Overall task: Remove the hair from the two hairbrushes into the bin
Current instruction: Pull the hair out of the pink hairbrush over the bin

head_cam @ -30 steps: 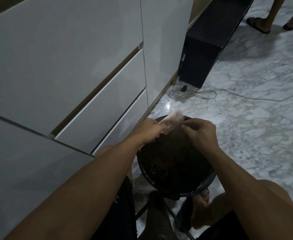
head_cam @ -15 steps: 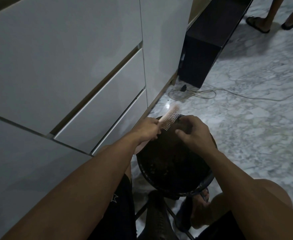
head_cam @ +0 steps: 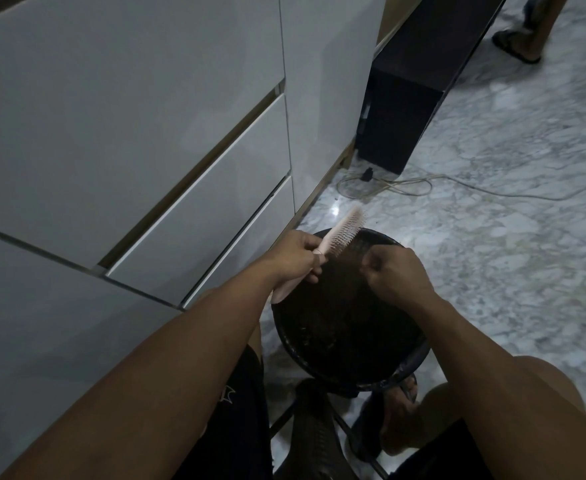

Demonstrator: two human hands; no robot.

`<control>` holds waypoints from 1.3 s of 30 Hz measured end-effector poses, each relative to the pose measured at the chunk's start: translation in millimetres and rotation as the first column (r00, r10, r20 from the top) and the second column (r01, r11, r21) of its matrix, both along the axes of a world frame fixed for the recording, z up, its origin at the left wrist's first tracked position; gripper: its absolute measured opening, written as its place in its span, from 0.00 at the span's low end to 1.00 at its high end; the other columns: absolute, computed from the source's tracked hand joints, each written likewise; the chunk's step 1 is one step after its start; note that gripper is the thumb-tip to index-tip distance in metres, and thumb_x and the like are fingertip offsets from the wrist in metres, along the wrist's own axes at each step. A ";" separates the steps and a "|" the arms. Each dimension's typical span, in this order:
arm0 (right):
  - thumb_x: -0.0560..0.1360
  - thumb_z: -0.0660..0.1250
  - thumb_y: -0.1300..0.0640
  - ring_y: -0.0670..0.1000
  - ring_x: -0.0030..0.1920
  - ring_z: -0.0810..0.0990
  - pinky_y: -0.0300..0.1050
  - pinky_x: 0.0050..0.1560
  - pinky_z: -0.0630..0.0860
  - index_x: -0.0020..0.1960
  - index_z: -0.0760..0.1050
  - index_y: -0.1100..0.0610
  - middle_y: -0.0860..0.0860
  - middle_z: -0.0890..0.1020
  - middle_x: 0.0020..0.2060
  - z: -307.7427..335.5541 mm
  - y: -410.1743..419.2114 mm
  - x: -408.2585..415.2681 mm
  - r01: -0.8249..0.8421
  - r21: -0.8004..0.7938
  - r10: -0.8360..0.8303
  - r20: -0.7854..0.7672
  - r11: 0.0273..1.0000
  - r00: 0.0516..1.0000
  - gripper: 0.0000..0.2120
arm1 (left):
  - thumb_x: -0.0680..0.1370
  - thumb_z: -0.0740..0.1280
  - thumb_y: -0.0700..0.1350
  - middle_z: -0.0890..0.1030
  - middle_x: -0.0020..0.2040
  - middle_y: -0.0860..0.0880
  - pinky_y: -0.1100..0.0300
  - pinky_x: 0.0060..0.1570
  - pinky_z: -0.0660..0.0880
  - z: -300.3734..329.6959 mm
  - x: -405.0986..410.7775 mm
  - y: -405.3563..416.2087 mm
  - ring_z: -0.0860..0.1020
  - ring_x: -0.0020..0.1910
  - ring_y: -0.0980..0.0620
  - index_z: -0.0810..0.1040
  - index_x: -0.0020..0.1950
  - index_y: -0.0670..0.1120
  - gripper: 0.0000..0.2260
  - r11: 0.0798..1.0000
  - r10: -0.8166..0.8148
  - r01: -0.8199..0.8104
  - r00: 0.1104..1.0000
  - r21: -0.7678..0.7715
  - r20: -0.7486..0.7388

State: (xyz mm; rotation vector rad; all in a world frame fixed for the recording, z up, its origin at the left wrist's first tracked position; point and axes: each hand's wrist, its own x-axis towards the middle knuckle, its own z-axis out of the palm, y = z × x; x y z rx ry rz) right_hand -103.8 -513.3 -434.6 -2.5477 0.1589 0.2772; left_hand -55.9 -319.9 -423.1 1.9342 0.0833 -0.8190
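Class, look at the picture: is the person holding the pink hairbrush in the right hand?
No: the left hand grips the pink hairbrush by its handle above the black bin, while the right hand is pinched shut beside the bristles.

Your left hand [head_cam: 296,256] sits just left of the frame's centre, fingers curled tight into a closed grip with the knuckles turned up, and its bare forearm runs down to the lower left corner. Your right hand [head_cam: 393,273] is a little right of centre and slightly lower, thumb and fingertips pinched together pointing toward the left hand but apart from it, its forearm stretching to the lower right edge.
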 end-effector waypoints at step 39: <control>0.69 0.70 0.58 0.53 0.48 0.83 0.47 0.52 0.78 0.44 0.84 0.52 0.50 0.86 0.43 -2.2 -2.9 0.8 0.089 0.040 -0.089 -0.017 0.995 0.996 0.07 | 0.76 0.60 0.28 0.81 0.52 0.42 0.54 0.36 0.80 10.1 1.1 4.5 0.80 0.42 0.48 0.71 0.70 0.36 0.22 0.996 0.035 -0.048 0.984 -0.073 -0.176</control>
